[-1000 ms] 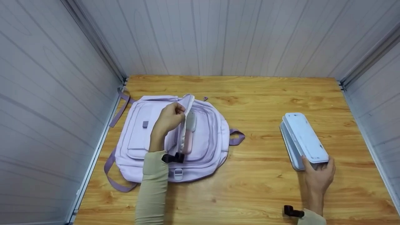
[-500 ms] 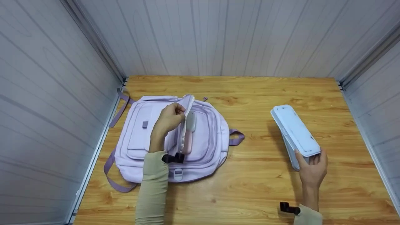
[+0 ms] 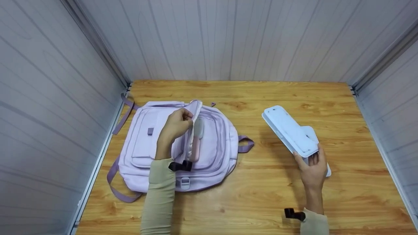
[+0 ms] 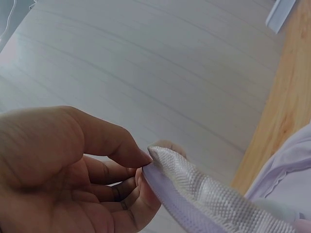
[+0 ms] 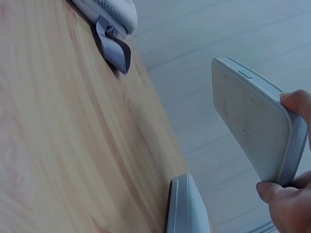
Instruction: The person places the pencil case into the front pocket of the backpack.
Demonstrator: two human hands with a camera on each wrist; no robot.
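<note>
A lilac backpack (image 3: 140, 147) lies on the table with its front pocket unzipped. My left hand (image 3: 178, 123) pinches the pocket's edge (image 4: 204, 189) between thumb and fingers and holds it up. A greyish case (image 3: 198, 128) and a pink case (image 3: 195, 149) show inside. On the right, my right hand (image 3: 313, 169) grips the near end of a pale blue pencil box (image 3: 290, 130), thumb on one side and fingers on the other. The pencil box is tilted above the table. Partly hidden under it, a second pale box (image 3: 310, 132) rests on the wood.
Wood-grain table (image 3: 248, 195) lies between the backpack and the boxes. A purple loop (image 3: 246, 144) sticks out from the backpack's right side, and straps (image 3: 120, 192) trail at its left. Pale panel walls (image 3: 215, 39) stand at the back and both sides.
My right hand has lifted the upper pencil box off the second box and carried it left, uncovering more of the lower one. My left hand keeps its hold on the pocket edge.
</note>
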